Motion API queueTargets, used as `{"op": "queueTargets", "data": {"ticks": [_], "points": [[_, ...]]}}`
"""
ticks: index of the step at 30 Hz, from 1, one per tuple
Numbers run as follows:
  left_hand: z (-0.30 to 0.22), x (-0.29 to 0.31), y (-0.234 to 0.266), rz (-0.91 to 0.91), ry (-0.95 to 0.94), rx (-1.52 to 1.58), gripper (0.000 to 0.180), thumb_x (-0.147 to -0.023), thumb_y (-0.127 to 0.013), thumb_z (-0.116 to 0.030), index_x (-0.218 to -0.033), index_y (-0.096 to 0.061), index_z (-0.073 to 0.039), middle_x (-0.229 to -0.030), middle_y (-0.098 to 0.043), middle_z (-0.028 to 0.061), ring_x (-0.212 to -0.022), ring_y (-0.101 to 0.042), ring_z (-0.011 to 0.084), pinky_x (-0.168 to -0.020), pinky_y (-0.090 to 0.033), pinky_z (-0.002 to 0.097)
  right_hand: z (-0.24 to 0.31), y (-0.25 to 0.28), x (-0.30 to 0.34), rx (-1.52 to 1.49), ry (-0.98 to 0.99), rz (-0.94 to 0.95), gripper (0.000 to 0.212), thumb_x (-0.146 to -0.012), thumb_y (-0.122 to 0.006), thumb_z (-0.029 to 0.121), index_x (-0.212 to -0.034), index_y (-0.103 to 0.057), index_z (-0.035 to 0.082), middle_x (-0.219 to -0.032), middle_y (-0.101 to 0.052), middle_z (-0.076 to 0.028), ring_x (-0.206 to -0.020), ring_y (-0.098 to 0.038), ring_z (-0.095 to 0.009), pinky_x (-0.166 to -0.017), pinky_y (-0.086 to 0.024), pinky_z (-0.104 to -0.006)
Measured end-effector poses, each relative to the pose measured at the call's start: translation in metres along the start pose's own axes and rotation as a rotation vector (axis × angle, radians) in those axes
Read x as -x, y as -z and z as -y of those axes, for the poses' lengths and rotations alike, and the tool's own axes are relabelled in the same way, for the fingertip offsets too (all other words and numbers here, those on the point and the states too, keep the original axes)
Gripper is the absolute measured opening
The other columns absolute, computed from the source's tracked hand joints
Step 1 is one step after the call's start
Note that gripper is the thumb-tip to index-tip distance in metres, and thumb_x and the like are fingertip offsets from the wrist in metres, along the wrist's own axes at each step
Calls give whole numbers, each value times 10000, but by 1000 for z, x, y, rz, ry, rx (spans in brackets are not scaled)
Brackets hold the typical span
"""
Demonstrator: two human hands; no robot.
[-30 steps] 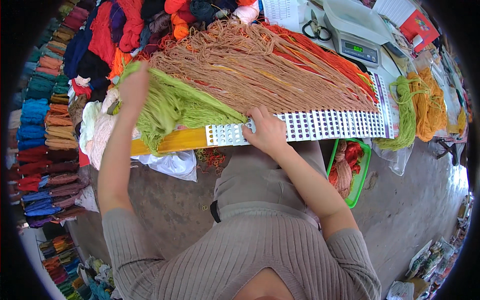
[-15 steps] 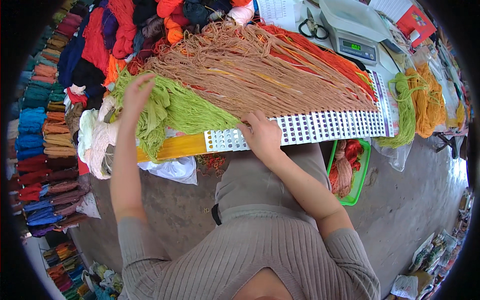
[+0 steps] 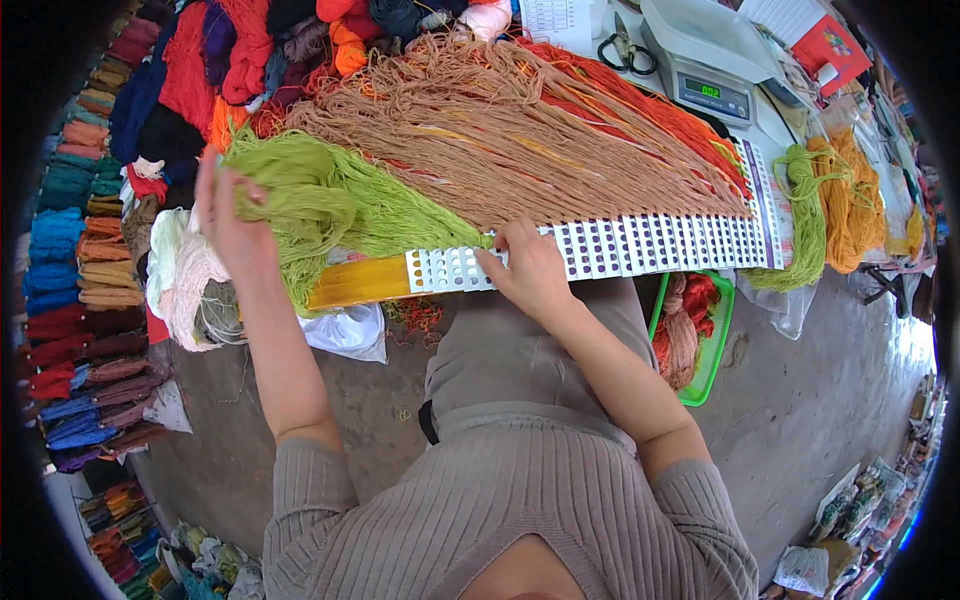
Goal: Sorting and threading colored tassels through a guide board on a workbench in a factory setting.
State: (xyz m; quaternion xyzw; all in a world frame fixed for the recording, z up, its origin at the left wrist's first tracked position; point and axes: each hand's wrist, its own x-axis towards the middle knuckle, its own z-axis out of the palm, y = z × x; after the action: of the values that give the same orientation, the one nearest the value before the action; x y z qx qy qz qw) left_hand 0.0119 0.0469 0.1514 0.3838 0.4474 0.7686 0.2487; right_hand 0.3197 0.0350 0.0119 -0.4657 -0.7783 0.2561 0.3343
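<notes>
My left hand (image 3: 232, 212) is raised at the left edge of a heap of lime-green yarn (image 3: 350, 205). Its fingers are apart and one fingertip lies against a loose, slightly blurred bunch of the strands. My right hand (image 3: 530, 268) is closed over the upper edge of a row of white perforated cards (image 3: 640, 248), right where the green strands end. Thumb and fingers press on the card there. Beyond the cards spreads a wide layer of tan yarn (image 3: 470, 140), its ends running to the card holes, with orange-red yarn (image 3: 650, 110) behind it.
A yellow strip (image 3: 358, 283) continues left of the cards. Pale pink and white skeins (image 3: 185, 285) hang at the left. Scissors (image 3: 627, 54) and a digital scale (image 3: 712, 95) stand at the back right. Below the table edge is a green basket (image 3: 712, 360) with yarn.
My left hand has moved left and slightly down, and the loose green bunch has shifted and bulged. My right hand stays at the same spot on the cards.
</notes>
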Motion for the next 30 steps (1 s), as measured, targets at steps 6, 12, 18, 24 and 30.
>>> {"op": "queueTargets", "data": {"ticks": [6, 12, 18, 24, 30], "points": [[2, 30, -6, -13, 190, 23, 214, -955, -577, -146, -1059, -658, 23, -846, -588, 30, -662, -502, 118, -589, -469, 262, 17, -6, -17, 196, -217, 97, 311, -811, -694, 364, -810, -602, 66, -866, -603, -112, -704, -618, -316, -707, -467, -447], [87, 85, -22, 615, 360, -755, 243, -904, -656, -231, -966, -715, -3, -774, -677, 21, -626, -597, 124, -577, -454, 269, 7, -2, -8, 93, -133, 178, 159, -758, -673, 214, -772, -607, 70, -868, -571, -113, -785, -603, -299, -724, -452, -436], [114, 96, -38, 778, 245, -847, 244, -879, -671, -220, -976, -703, 2, -780, -704, 111, -666, -632, 132, -635, -484, 284, -2, -2, 4, 102, -10, 95, 185, -765, -680, 231, -767, -604, 63, -855, -564, -107, -815, -590, -297, -713, -435, -420], [107, 97, -30, 665, 238, -741, 252, -893, -679, -210, -980, -705, 25, -785, -703, 51, -685, -598, 86, -639, -470, 255, 13, -13, -4, 237, -74, 23, 267, -810, -707, 308, -821, -582, 73, -853, -553, -80, -791, -570, -292, -701, -413, -414], [76, 80, -27, 325, 279, -538, 191, -924, -657, -178, -991, -733, -16, -698, -556, -70, -569, -424, 7, -508, -324, 185, 3, -16, 6, 99, -26, -92, 176, -806, -703, 237, -880, -642, 90, -890, -587, -56, -781, -589, -244, -721, -385, -389]]}}
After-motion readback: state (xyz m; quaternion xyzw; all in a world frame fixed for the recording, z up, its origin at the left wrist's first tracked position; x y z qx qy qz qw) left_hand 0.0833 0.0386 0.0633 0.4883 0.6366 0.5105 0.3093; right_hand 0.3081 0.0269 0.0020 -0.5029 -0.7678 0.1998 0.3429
